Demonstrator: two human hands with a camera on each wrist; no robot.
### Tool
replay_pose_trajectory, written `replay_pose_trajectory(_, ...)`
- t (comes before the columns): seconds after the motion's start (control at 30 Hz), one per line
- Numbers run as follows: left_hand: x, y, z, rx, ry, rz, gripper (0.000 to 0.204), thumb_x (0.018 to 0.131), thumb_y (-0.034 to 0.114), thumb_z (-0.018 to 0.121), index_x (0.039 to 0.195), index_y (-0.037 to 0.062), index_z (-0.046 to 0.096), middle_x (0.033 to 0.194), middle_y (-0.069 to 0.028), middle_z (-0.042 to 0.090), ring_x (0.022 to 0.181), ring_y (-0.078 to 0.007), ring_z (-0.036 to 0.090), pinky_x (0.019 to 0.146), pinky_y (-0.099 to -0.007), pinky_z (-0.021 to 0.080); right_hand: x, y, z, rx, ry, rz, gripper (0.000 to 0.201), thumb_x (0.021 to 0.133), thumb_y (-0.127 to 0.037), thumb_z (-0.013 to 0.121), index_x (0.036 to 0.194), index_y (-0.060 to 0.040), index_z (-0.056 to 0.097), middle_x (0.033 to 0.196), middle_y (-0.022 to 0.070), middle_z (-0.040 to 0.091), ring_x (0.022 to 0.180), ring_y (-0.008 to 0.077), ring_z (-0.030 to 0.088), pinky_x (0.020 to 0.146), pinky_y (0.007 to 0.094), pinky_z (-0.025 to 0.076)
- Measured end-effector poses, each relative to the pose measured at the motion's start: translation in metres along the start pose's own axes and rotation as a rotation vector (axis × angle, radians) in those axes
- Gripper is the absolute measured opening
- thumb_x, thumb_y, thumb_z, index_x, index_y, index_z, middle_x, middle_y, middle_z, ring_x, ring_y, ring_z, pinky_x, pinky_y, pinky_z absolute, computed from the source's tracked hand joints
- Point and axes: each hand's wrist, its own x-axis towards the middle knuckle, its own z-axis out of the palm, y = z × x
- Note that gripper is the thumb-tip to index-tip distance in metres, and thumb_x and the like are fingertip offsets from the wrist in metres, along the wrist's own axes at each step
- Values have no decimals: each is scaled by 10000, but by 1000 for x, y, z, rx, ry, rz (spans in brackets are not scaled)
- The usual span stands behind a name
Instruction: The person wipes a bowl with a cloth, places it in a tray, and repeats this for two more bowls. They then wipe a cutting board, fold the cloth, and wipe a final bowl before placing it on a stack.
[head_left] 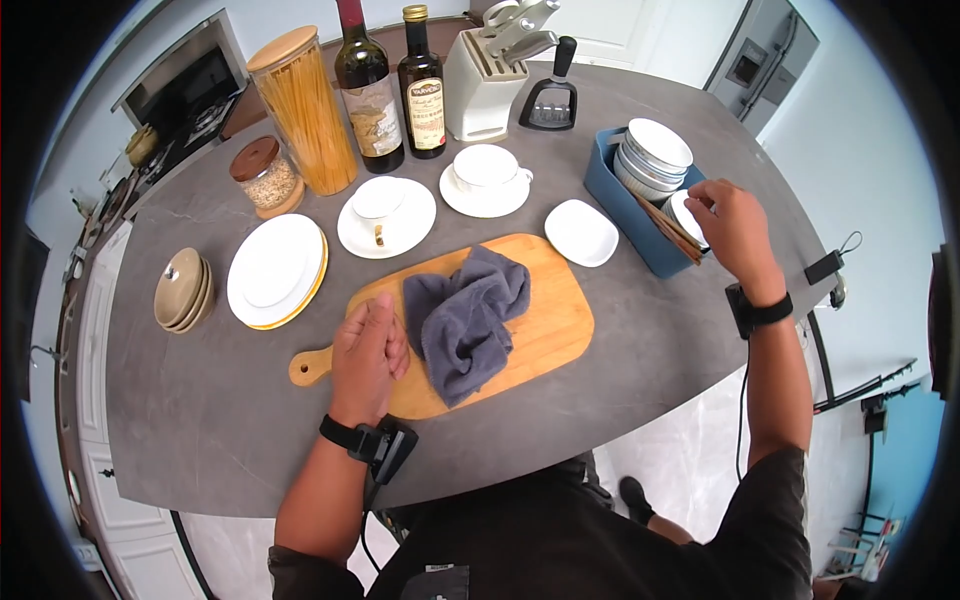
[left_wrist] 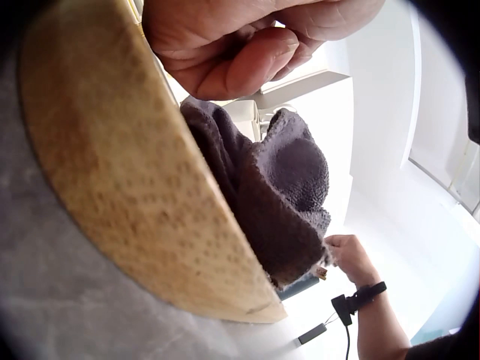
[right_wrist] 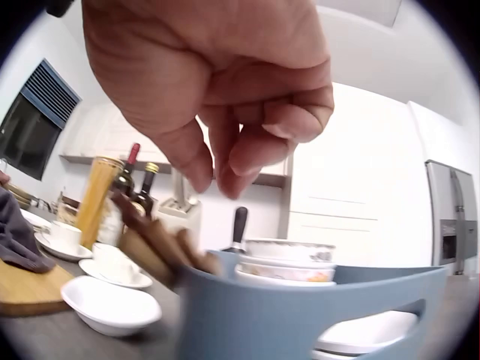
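Over the near end of the blue basket (head_left: 640,225) hangs my right hand (head_left: 735,228), fingers bent downward and nothing visible between them. In the right wrist view the hand (right_wrist: 217,97) is above wooden utensils (right_wrist: 161,244) and stacked bowls (right_wrist: 289,262) in the basket (right_wrist: 300,315). My left hand (head_left: 368,360), loosely curled and holding nothing visible, is over the left part of the wooden board (head_left: 560,310). Beside it a crumpled grey cloth (head_left: 465,320) lies on the board. The left wrist view has the curled fingers (left_wrist: 247,67) above the cloth (left_wrist: 277,187).
A white dish (head_left: 582,232) sits between board and basket. Behind the board are two cups on saucers (head_left: 400,235). White plates (head_left: 275,270) and brown bowls (head_left: 183,290) stand left. Bottles (head_left: 370,110), a pasta jar (head_left: 305,120) and a knife block (head_left: 480,90) line the back.
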Motion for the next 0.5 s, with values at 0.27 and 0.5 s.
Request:
replay_pose_trajectory(0.27, 1, -1, -1, 5, 14, 11, 426, 1184, 369, 533, 829, 143, 463, 679, 26, 442, 527, -70, 392, 471, -243, 346, -57, -93, 28, 254, 12, -171, 182, 869, -77, 838, 1042, -45, 794, 941, 140, 731, 847, 358, 743, 743, 421, 589)
replay_pose_trajectory(0.5, -1, -1, 3, -1, 25, -17, 431, 1183, 374, 532, 825, 146, 459, 669, 29, 426, 518, -71, 378, 468, -245, 337, -57, -87, 86, 161, -92, -207, 183, 856, -71, 786, 1037, -50, 773, 1079, 153, 710, 934, 370, 752, 794, 480, 611)
